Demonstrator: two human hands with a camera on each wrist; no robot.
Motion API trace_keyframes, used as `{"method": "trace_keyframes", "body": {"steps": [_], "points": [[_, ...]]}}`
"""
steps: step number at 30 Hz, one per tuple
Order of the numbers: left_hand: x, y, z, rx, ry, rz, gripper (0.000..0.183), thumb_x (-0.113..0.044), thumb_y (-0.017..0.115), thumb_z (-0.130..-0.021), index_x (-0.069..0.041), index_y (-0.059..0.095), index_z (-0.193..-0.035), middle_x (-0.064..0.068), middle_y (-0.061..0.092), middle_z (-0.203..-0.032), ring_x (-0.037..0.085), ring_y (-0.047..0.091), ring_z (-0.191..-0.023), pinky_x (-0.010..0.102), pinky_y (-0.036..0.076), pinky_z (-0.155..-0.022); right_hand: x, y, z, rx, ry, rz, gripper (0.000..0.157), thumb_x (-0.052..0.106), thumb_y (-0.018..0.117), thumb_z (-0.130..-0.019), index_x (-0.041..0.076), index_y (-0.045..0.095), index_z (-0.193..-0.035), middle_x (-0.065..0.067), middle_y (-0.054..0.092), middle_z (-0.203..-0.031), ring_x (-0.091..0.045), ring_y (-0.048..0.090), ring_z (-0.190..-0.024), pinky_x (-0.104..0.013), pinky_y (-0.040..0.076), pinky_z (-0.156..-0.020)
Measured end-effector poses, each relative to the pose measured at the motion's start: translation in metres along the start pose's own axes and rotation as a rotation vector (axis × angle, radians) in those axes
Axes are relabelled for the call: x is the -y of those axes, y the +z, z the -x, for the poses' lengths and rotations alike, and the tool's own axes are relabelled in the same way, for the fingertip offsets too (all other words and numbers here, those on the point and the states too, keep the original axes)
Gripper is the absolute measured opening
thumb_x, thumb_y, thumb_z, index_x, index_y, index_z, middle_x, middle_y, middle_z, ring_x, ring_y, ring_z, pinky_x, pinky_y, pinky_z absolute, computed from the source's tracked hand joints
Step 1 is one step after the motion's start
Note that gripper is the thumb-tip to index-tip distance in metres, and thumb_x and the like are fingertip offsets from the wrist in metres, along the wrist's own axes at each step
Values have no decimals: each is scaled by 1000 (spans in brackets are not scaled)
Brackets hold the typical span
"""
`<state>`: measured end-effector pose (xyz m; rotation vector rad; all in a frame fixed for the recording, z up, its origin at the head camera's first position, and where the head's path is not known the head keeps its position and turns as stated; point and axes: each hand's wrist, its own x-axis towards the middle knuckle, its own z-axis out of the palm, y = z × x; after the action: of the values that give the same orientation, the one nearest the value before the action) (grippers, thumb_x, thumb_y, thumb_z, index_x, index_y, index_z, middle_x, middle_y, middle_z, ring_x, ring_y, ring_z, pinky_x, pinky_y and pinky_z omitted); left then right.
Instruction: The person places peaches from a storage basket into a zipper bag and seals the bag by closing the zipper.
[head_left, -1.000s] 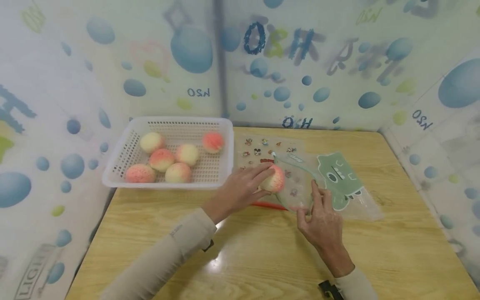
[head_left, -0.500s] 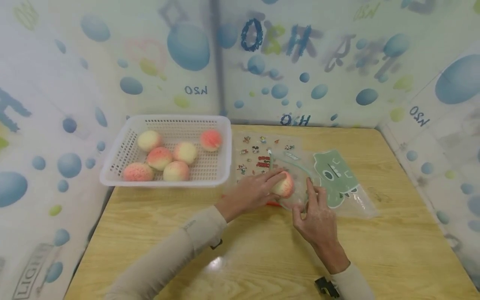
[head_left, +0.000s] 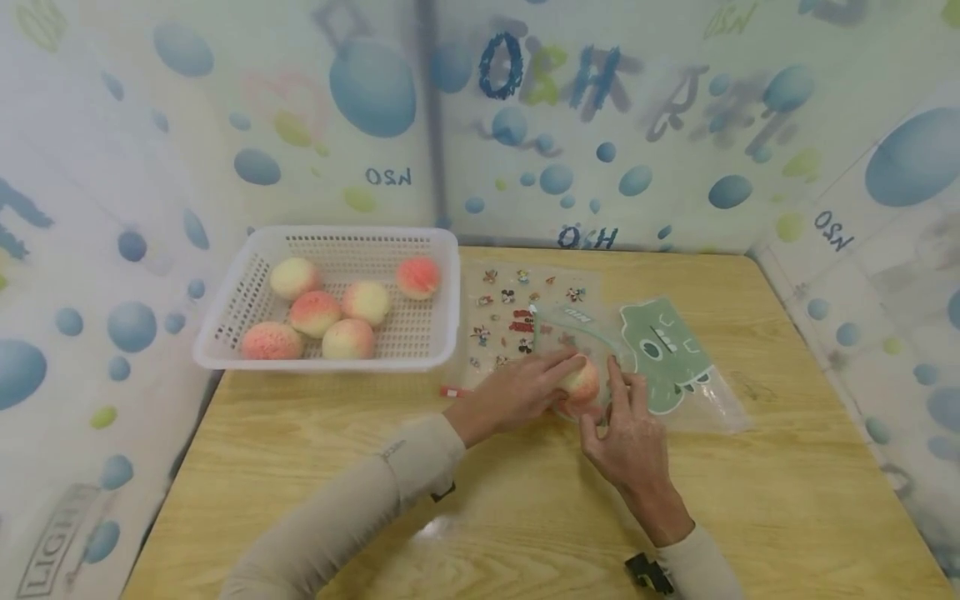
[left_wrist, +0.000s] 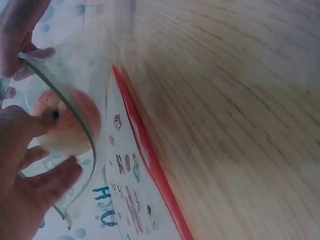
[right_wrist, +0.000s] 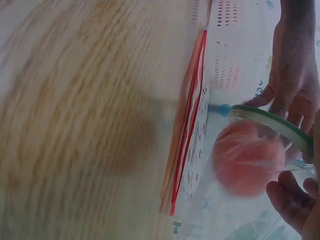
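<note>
My left hand (head_left: 528, 387) holds a pink-and-cream peach (head_left: 583, 382) at the mouth of a clear zip bag (head_left: 573, 317) with a green edge. Through the plastic, the left wrist view shows the peach (left_wrist: 75, 120) partly behind the green rim, with fingers of the left hand (left_wrist: 25, 160) around its near side. My right hand (head_left: 633, 442) pinches the bag's rim on the right and keeps the mouth apart. In the right wrist view the peach (right_wrist: 245, 160) is blurred inside the clear plastic, below the green rim (right_wrist: 270, 120).
A white perforated basket (head_left: 213, 354) with several peaches stands on the left of the wooden table (head_left: 525, 517). Beneath the green-edged bag lies a flat cartoon-print bag (head_left: 487, 312) with a red zip. A green dinosaur print (head_left: 667, 350) is on the clear plastic at right.
My left hand has carried the peach rightward and down into the mouth of the green-edged bag. The right hand stays at the rim. The head view has shifted slightly.
</note>
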<state>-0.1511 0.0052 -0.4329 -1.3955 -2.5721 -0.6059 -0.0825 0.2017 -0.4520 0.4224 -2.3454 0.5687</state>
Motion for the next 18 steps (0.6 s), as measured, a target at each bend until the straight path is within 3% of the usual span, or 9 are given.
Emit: {"method": "trace_keyframes", "body": {"steps": [3,5,12,18], "points": [[-4,-4,-2,-23,2,58,50,-14,59,-104,-3,45,-150,17,46,-152,29,44,-140,34,35,-114,1,1,0,-8,-4,-6,74,15,63,-75,-12,48,-143,-28,53,-109,-17,45,-51,-28,32,-33],[-6,-8,-2,-50,-3,101,45,-12,57,-104,-3,48,-147,16,49,-150,28,41,-142,32,32,-115,0,1,0,-18,-6,-15,76,15,65,-75,-12,46,-144,-30,53,-111,-20,46,-51,-31,35,-32],[-3,-16,4,-135,42,25,28,-11,61,-99,-5,65,-127,9,64,-131,20,63,-116,28,54,-93,-2,-3,-2,-67,7,-40,86,11,70,-69,-10,42,-148,-33,52,-117,-25,54,-52,-39,44,-32],[3,-19,14,-164,24,25,26,-9,67,-95,-6,67,-121,6,68,-122,18,67,-104,25,55,-87,-3,-8,-4,-64,5,-48,84,10,67,-74,-9,38,-151,-33,50,-117,-24,55,-59,-35,43,-33]]}}
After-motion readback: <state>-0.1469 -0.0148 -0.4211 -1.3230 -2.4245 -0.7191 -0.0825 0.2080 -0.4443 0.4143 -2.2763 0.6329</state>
